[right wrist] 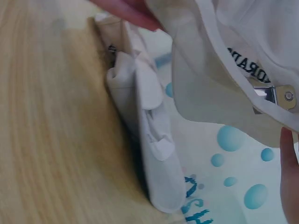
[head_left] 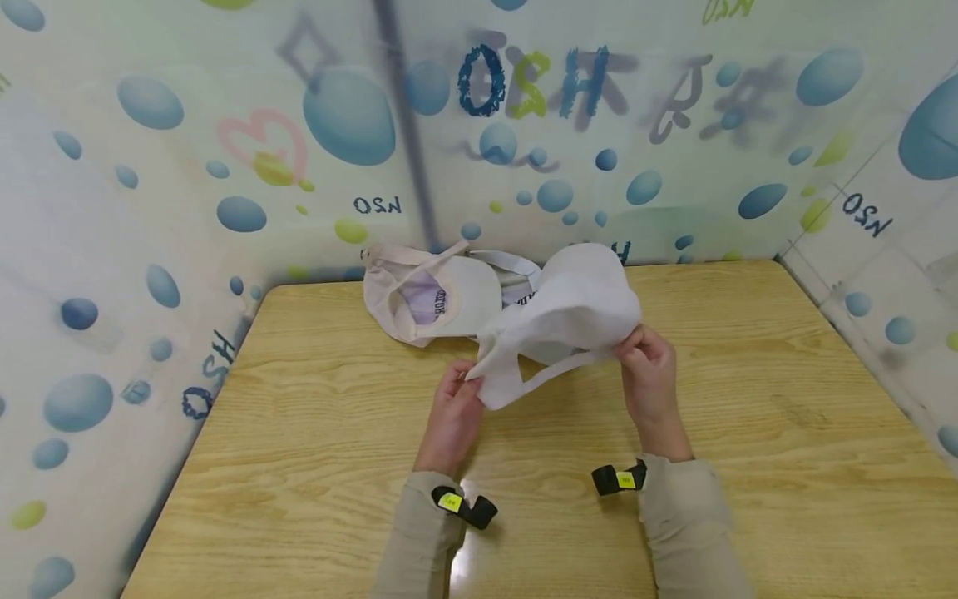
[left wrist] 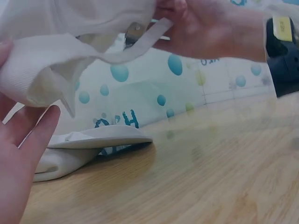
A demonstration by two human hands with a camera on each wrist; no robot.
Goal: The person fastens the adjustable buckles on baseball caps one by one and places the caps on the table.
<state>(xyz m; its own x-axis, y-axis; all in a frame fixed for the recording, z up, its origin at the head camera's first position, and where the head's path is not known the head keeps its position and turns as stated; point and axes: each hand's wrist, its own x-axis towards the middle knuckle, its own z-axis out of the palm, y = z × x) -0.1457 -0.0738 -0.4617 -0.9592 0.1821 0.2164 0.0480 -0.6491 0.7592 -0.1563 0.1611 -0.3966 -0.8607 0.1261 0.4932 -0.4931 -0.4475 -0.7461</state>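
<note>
Both hands hold a white cap (head_left: 580,291) up above the table, tilted with its underside partly facing me. My left hand (head_left: 452,416) pinches its edge at the near left. At the right side, my right hand (head_left: 649,383) grips the rim between thumb and fingers. A metal buckle (left wrist: 134,33) sits on the cap's back strap (right wrist: 233,70), and dark lettering shows inside it in the right wrist view. Behind and to the left lies a pale pinkish cap (head_left: 385,304), its opening towards me. Another pale cap (head_left: 512,266) is partly hidden behind the held one.
The wooden table (head_left: 299,466) carries the caps near its back edge. A wall covering (head_left: 554,195) printed with blue and green drops rises directly behind. Side walls (head_left: 883,274) border the table left and right. Each wrist wears a black strap (head_left: 479,512).
</note>
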